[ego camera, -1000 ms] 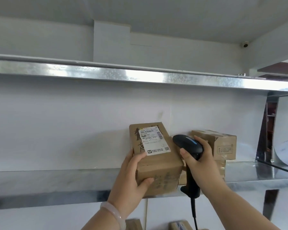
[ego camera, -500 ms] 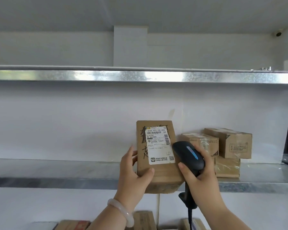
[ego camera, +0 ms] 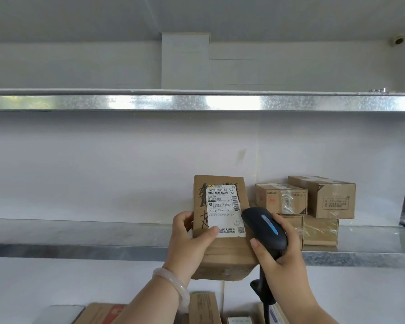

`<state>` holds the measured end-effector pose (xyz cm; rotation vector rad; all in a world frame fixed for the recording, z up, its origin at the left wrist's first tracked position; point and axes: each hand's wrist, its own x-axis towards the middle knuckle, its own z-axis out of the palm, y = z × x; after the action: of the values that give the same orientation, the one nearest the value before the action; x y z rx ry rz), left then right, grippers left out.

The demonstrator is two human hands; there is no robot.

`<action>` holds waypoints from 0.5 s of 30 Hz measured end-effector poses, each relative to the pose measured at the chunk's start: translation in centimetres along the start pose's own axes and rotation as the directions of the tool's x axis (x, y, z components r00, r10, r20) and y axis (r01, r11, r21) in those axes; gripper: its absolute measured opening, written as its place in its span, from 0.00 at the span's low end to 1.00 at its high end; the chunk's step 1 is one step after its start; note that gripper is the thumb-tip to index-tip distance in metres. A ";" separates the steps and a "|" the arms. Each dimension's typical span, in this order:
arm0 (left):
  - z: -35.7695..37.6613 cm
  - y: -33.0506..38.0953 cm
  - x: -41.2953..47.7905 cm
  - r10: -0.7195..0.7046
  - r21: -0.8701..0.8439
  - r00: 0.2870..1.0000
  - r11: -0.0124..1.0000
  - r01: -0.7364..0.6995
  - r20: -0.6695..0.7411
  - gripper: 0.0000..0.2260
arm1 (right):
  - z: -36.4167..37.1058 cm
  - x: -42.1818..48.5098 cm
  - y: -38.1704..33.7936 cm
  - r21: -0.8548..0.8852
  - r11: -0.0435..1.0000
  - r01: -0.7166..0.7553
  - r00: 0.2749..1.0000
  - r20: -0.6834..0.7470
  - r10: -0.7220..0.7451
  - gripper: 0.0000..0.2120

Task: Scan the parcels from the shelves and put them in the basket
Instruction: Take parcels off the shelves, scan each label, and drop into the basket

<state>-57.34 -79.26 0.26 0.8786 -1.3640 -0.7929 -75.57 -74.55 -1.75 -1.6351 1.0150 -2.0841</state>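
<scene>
Parcel (ego camera: pixel 222 230) gripped in left hand (ego camera: pixel 189 242); right hand (ego camera: pixel 281 256) grips scanner (ego camera: pixel 264 228) beside it.

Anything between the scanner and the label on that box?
Nothing visible covers the barcode. The thumb of the left hand lies on the label's lower left corner only; the scanner in the right hand sits at the box's right edge.

Left hand (ego camera: pixel 189 245) grips parcel (ego camera: pixel 222 253) (label up); right hand (ego camera: pixel 281 258) grips scanner (ego camera: pixel 264 228).

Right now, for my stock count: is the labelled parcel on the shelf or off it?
Off: the left hand grips the parcel, its base below the shelf edge.
</scene>
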 end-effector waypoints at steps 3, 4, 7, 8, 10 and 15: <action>0.1 0.4 -0.1 0.023 0.091 1.000 0.996 -0.021 -0.021 0.41 | 0.0 -0.3 0.1 0.006 1.000 0.014 1.000 -0.007 -0.014 0.30; 0.0 0.4 0.0 0.038 0.129 0.999 0.991 -0.035 -0.017 0.41 | 0.0 -0.4 0.2 -0.001 1.000 0.028 1.000 -0.005 -0.028 0.31; -0.1 0.1 -0.2 0.050 0.130 0.999 0.990 -0.050 0.007 0.38 | 0.1 -0.7 0.2 -0.019 0.998 0.058 0.998 0.006 -0.058 0.31; -0.1 -0.2 -0.2 0.044 0.109 0.999 0.993 -0.046 0.015 0.39 | 0.1 -0.7 0.2 -0.021 0.998 0.060 0.998 0.011 -0.060 0.31; -0.5 -0.7 -0.4 0.050 0.065 0.998 0.997 -0.052 0.037 0.39 | 0.2 -0.9 0.3 -0.025 0.998 0.066 0.998 0.027 -0.065 0.31; -2.0 -1.1 -1.1 0.074 0.025 0.997 0.997 -0.074 -0.005 0.35 | 1.1 -1.3 -0.7 -0.034 0.998 0.052 0.994 0.103 -0.048 0.31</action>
<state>-55.36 -78.68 -1.21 0.8444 -1.3961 -0.7175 -74.04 -73.60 -2.11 -1.7825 0.9937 -2.0012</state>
